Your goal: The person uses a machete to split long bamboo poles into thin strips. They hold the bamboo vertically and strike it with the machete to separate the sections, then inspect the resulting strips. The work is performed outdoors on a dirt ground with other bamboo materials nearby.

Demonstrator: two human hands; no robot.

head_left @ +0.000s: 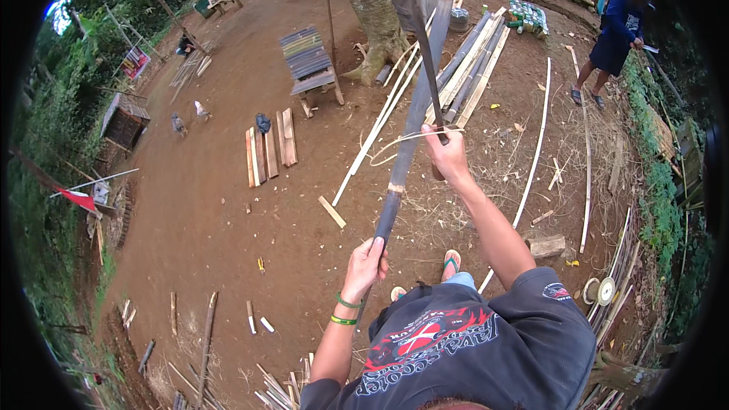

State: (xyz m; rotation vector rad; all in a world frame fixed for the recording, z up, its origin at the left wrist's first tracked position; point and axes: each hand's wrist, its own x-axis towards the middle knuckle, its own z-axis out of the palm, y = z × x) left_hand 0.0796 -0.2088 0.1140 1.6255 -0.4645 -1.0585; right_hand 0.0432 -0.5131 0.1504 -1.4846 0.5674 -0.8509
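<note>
A long dark bamboo pole [419, 118] slants up and away from me through the middle of the head view, with a pale ring at its joint. My left hand [364, 268] is closed around its near end. My right hand [446, 156], beside the pole, is closed on a machete [430, 61]; the long dark blade points away from me and part of the brown handle shows below the fist. A thin pale bamboo strip [395, 139] curls past the pole to my right fingers. Whether the blade touches the pole, I cannot tell.
Split bamboo lengths [480, 61] lie beyond my right hand, near a tree [372, 19] and a slatted bench [307, 61]. Short planks [262, 156] rest on the dirt leftward. Another person [621, 30] stands at far right. A spool [605, 291] and bamboo sticks [619, 292] lie at lower right.
</note>
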